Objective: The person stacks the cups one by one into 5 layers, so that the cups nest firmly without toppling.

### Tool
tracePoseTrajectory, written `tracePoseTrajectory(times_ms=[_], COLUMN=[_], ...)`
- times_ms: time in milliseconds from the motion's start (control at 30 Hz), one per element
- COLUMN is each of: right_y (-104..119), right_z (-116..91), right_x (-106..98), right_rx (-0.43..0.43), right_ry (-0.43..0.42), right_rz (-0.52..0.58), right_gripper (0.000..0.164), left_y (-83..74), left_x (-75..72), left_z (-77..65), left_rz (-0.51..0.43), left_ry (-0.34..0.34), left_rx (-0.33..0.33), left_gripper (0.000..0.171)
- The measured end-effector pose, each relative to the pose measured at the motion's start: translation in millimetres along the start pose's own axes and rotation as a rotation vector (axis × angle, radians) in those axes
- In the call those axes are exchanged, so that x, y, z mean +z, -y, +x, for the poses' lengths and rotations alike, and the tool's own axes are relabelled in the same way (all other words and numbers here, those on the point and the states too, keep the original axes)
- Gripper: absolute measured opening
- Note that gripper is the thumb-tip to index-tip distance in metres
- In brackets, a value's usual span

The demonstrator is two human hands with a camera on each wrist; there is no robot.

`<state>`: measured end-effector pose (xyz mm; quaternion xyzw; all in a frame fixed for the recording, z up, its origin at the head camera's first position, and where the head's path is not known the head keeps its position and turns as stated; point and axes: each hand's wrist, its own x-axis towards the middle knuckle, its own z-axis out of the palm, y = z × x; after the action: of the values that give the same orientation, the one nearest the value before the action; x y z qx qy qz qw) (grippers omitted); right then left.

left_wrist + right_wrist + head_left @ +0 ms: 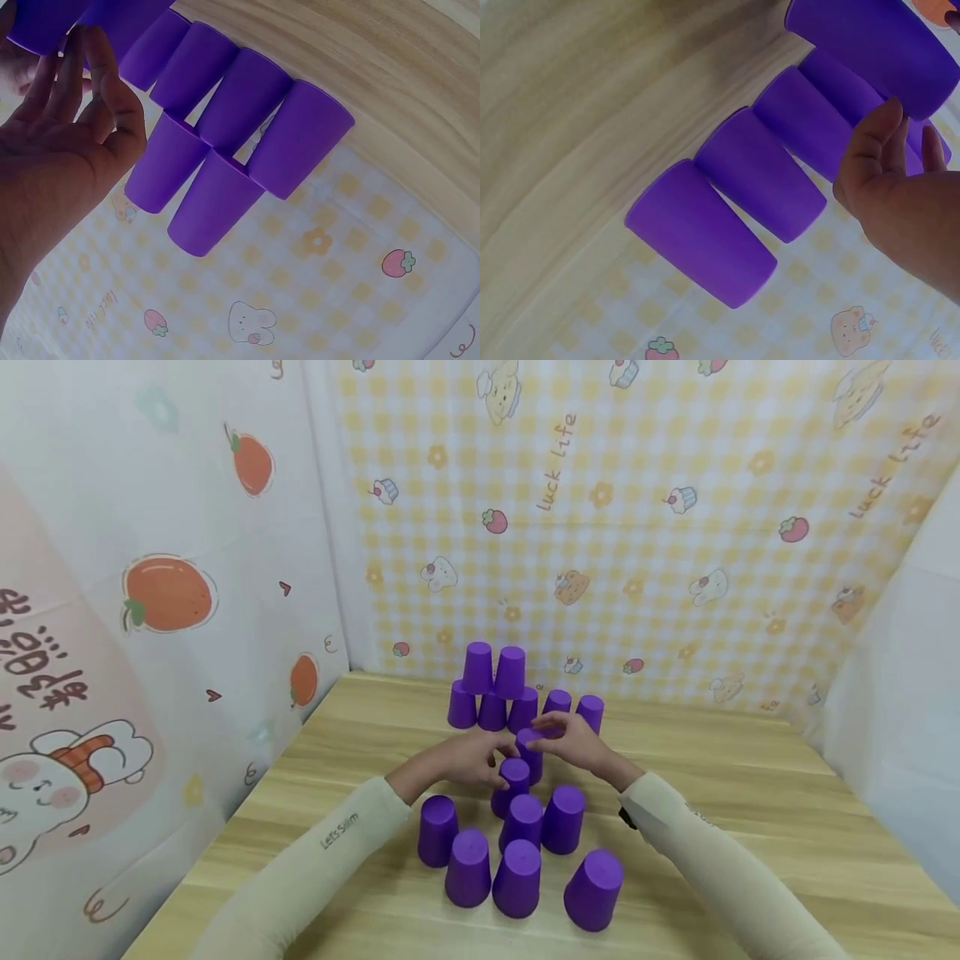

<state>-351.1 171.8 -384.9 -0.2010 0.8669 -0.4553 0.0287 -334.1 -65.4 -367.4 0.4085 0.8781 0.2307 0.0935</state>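
Several purple cups stand upside down on the wooden table. In the head view my left hand has its curled thumb and fingers at the upper end of one purple cup. Just beyond it, my right hand bends its thumb and fingers about the top of another purple cup. The left wrist view has the left fingertips at the narrow ends of two cups. Over in the right wrist view, the right thumb overlaps the narrow end of a large near cup.
Behind the hands runs a row of purple cups, with two more cups stacked on its left part. Several cups stand close to me, one apart at the right. A yellow checked cloth hangs behind the table.
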Motion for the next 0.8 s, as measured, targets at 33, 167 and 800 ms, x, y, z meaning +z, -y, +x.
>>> tracePoseTrajectory(times_ms=[33, 167, 800], right_y=[-2, -9, -15], right_z=[-1, -1, -3], right_x=[1, 3, -13], right_rx=[-0.005, -0.025, 0.057], right_ry=[0.004, 0.003, -0.187], right_rz=[-0.010, -0.013, 0.017], right_gripper=[0.052, 0.047, 0.045], left_y=[-0.1, 1.0, -1.5], left_x=[0.7, 2.6, 4.8], left_z=[-0.2, 1.0, 1.8], left_rz=[-0.010, -0.038, -0.126], left_ry=[-0.003, -0.028, -0.225], left_rx=[-0.007, -0.021, -0.180], left_gripper=[0.042, 0.040, 0.050])
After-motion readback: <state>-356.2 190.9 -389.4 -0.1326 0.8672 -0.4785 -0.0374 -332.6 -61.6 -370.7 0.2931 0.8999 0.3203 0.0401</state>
